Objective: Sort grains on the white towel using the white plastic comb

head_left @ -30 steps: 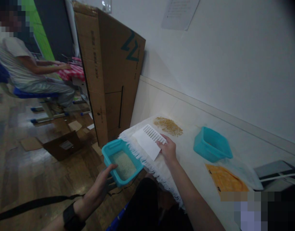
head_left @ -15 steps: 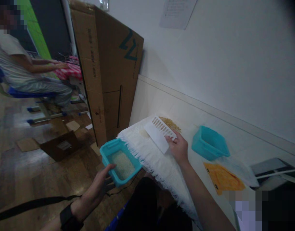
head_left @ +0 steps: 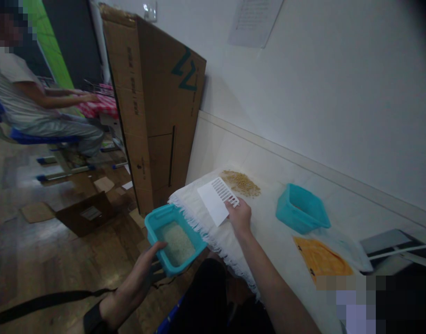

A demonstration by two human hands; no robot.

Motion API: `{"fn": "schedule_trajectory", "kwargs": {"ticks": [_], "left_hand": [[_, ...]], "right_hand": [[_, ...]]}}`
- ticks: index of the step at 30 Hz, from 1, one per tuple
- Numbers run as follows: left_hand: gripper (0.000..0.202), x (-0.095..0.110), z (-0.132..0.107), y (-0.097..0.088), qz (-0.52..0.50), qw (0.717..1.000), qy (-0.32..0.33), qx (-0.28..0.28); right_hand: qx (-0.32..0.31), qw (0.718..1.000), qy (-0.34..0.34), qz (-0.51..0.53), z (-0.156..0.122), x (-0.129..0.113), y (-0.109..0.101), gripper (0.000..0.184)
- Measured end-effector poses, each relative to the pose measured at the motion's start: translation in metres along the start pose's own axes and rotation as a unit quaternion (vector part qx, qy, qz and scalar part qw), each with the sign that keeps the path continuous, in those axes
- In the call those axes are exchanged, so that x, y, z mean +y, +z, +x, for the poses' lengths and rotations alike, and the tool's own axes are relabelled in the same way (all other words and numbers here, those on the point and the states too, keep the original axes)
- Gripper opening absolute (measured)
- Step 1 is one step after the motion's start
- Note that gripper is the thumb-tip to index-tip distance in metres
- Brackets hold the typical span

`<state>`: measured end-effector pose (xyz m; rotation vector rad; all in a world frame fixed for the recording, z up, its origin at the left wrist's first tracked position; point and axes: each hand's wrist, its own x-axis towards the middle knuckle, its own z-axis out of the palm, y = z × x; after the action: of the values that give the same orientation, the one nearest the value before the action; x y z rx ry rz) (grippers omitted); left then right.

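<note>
My left hand (head_left: 148, 264) grips the near left side of a teal plastic basket (head_left: 199, 245), thumb over the rim. White rice (head_left: 178, 241) lies in its bottom, and the basket is held against the table's edge. In my right hand (head_left: 239, 215) is a flat white plastic scraper (head_left: 213, 204) with a row of slots along one side. It rests over a white fringed cloth (head_left: 195, 199) on the table. Just beyond the scraper, a pile of yellowish beans or grains (head_left: 242, 182) is spread out.
A second teal basket (head_left: 299, 218) stands to the right, beside an orange pouch (head_left: 322, 257) and clear plastic. A tall cardboard box (head_left: 164, 102) rises at the table's left end. Further left, a person (head_left: 32, 93) sits at checked red cloth. Cardboard pieces (head_left: 85, 208) lie on the floor.
My right hand has drawn the scraper left and toward me, across the cloth and away from the grain pile. My left hand and the basket have barely moved.
</note>
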<state>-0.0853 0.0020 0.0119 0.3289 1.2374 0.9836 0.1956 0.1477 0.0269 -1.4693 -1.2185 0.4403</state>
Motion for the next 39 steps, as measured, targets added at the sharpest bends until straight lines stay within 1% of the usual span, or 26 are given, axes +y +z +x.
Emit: {"fn": "schedule_trajectory", "kwargs": {"ticks": [5, 8, 10, 11, 14, 15, 16, 17, 19, 20, 22, 24, 27, 30, 33, 39], "left_hand": [[0.055, 0.0, -0.001, -0.002, -0.008, 1.0, 0.028, -0.006], [0.052, -0.003, 0.002, -0.003, -0.001, 1.0, 0.016, 0.005], [0.052, -0.008, 0.007, -0.006, -0.005, 1.0, 0.02, 0.008], [0.053, -0.01, 0.01, -0.008, -0.008, 1.0, 0.025, -0.001], [0.055, -0.014, 0.015, -0.011, -0.01, 1.0, 0.024, -0.012], [0.055, -0.014, 0.015, -0.01, -0.007, 1.0, 0.017, -0.01], [0.054, -0.013, 0.013, -0.01, -0.004, 1.0, 0.011, -0.006], [0.053, -0.012, 0.012, -0.008, -0.002, 1.0, 0.008, -0.004], [0.05, -0.008, 0.007, -0.005, 0.0, 1.0, 0.008, -0.002], [0.049, -0.006, 0.004, -0.003, -0.001, 1.0, 0.01, -0.001], [0.045, -0.004, 0.001, -0.001, -0.005, 1.0, 0.011, 0.001], [0.043, -0.003, 0.0, 0.0, -0.002, 1.0, 0.003, 0.002], [0.047, -0.004, 0.002, -0.001, 0.006, 1.0, -0.007, 0.007], [0.051, -0.007, 0.006, -0.003, 0.005, 1.0, 0.006, 0.01], [0.051, -0.008, 0.007, -0.003, 0.007, 1.0, 0.007, 0.004], [0.056, -0.013, 0.007, -0.006, -0.002, 1.0, 0.02, -0.012]], "right_hand": [[0.022, 0.999, 0.028, 0.01, 0.002, 0.012, -0.025, 0.04], [0.03, 0.998, 0.042, 0.023, -0.002, 0.015, -0.039, 0.044], [0.03, 0.998, 0.049, 0.034, -0.005, 0.014, -0.048, 0.046], [0.029, 0.997, 0.054, 0.042, -0.005, 0.012, -0.052, 0.048], [0.014, 0.994, 0.067, 0.082, 0.006, 0.004, -0.063, 0.055], [0.005, 0.994, 0.058, 0.088, 0.014, 0.001, -0.066, 0.057], [-0.005, 0.996, 0.034, 0.078, 0.022, -0.002, -0.068, 0.058], [-0.012, 0.999, -0.006, 0.049, 0.032, -0.005, -0.069, 0.056], [-0.019, 0.993, -0.103, -0.049, 0.05, -0.009, -0.067, 0.049], [-0.021, 0.988, -0.13, -0.077, 0.057, -0.01, -0.063, 0.044], [-0.033, 0.98, -0.16, -0.111, 0.065, -0.011, -0.053, 0.034], [-0.055, 0.974, -0.179, -0.129, 0.067, -0.011, -0.04, 0.029], [-0.098, 0.961, -0.206, -0.156, 0.06, -0.009, -0.022, 0.031], [-0.134, 0.949, -0.22, -0.183, 0.051, -0.007, -0.013, 0.03], [-0.156, 0.938, -0.227, -0.208, 0.043, -0.006, -0.014, 0.034], [-0.185, 0.922, -0.247, -0.236, 0.019, -0.007, -0.025, 0.05]]}}
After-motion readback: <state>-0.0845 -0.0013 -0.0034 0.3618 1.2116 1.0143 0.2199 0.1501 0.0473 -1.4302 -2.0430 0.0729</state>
